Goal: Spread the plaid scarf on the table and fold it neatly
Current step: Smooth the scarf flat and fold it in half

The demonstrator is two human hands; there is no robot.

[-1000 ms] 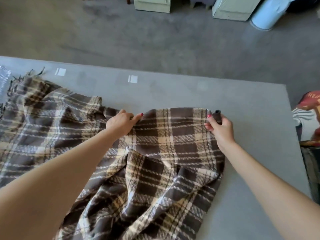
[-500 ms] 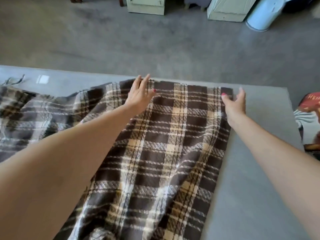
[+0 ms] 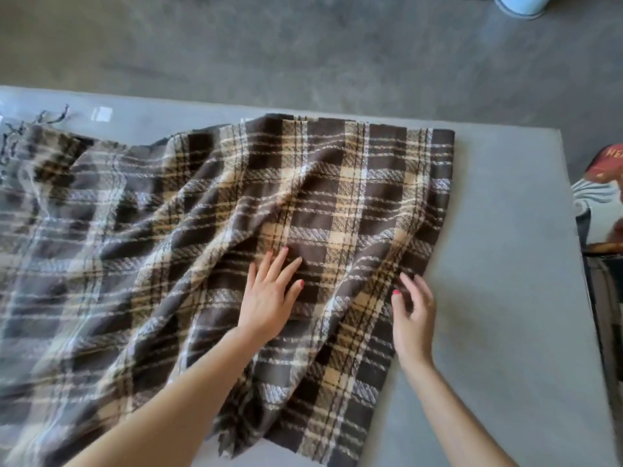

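Observation:
The plaid scarf (image 3: 209, 237), brown, tan and white, lies spread over most of the grey table (image 3: 499, 264). Diagonal wrinkles run across its middle, and its fringe shows at the far left. Its far edge lies close to the table's far edge. My left hand (image 3: 269, 298) rests flat on the cloth, fingers apart, near the scarf's right part. My right hand (image 3: 413, 313) hovers at the scarf's right edge with fingers slightly curled and apart, fingertips touching the cloth, holding nothing.
The table's right edge (image 3: 580, 298) runs close by, with a colourful object (image 3: 603, 183) beyond it. A pale blue round container (image 3: 519, 3) stands on the grey floor at the top. Small white tape marks (image 3: 101, 114) sit on the table at far left.
Both hands let go of the scarf's far edge after laying it near the table's far side, then drew back toward me onto the cloth's middle and right edge.

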